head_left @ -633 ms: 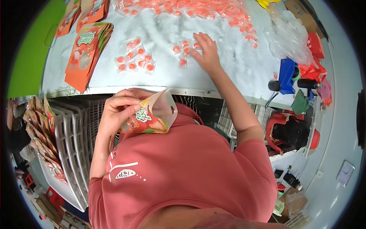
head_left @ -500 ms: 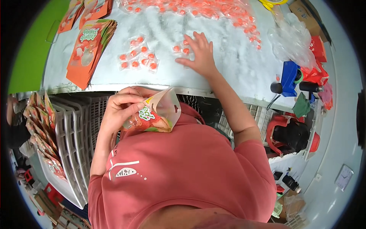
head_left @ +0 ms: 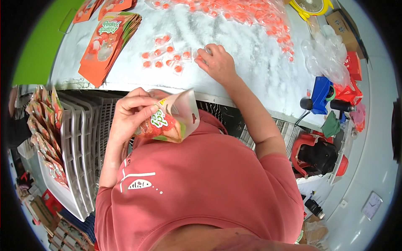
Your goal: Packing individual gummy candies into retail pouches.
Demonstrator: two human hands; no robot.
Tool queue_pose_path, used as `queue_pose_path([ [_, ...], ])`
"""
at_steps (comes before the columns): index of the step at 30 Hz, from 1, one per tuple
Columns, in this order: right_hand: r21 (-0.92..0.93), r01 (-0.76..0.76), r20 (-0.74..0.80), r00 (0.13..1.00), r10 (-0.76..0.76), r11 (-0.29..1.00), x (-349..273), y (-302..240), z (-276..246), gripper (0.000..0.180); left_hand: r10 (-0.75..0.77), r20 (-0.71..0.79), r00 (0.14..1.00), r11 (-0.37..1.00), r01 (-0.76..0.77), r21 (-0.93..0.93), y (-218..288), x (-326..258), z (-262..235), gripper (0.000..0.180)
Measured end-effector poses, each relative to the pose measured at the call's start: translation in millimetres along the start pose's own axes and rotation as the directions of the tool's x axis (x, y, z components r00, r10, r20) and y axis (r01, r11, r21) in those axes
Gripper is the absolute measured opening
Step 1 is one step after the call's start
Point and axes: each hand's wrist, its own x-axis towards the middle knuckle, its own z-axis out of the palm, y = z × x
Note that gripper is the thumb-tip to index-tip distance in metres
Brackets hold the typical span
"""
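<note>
1. Since half a second back: right hand (head_left: pixel 217 62) pulled from a flat spread over the table (head_left: pixel 259 62) into a curl, now gathering at the right end of the loose cluster of small clear sachets (head_left: pixel 167 56)
2. Left hand (head_left: pixel 134 115) unchanged in place, still gripping one printed stand-up pouch (head_left: pixel 171 121) close to the chest, mouth of the pouch gaping open toward the right
3. Left fingers clamped on the pouch's upper left edge, thumb on the near side
4. Right fingers bent together over one or two sachets at the cluster's edge; whether anything is pinched between them cannot be told
5. About ten sachets in the cluster, each with an orange-red piece inside, lying just left of the right hand
6. One long heap of the same sachets (head_left: pixel 234 12) along the far edge, too many to count
7. One fanned stack of flat orange pouches (head_left: pixel 109 42) at far left of the table, two more partly cut off above it
8. One blue tool (head_left: pixel 320 94) at the table's right end, one yellow scale (head_left: pixel 312 6) at the top
</note>
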Motion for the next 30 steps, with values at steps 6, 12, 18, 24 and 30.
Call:
queue_pose_path([
  [6,0.404,-0.168,-0.073,0.974,0.215,0.899,1,20,8,0.01,0.096,-0.244,0.965,0.995,-0.095,0.018,12,3,-11,0.017],
  [12,0.827,-0.494,0.366,0.835,0.41,0.268,26,-18,-57,0.011,0.089,-0.377,0.922,0.995,-0.066,0.073,6,12,-12,0.015],
  [18,0.908,-0.348,0.336,0.937,0.094,0.232,52,-52,-91,0.014,0.239,-0.292,0.926,0.966,-0.197,0.165,-21,40,-2,0.016],
  [24,0.684,-0.208,0.214,0.974,0.08,0.699,57,-56,-73,0.021,0.219,-0.302,0.928,0.972,-0.18,0.151,-23,57,10,0.015],
  [30,0.673,-0.438,0.289,0.897,0.334,0.596,62,-61,-61,0.025,0.164,-0.295,0.941,0.976,-0.111,0.188,-28,63,15,0.013],
])
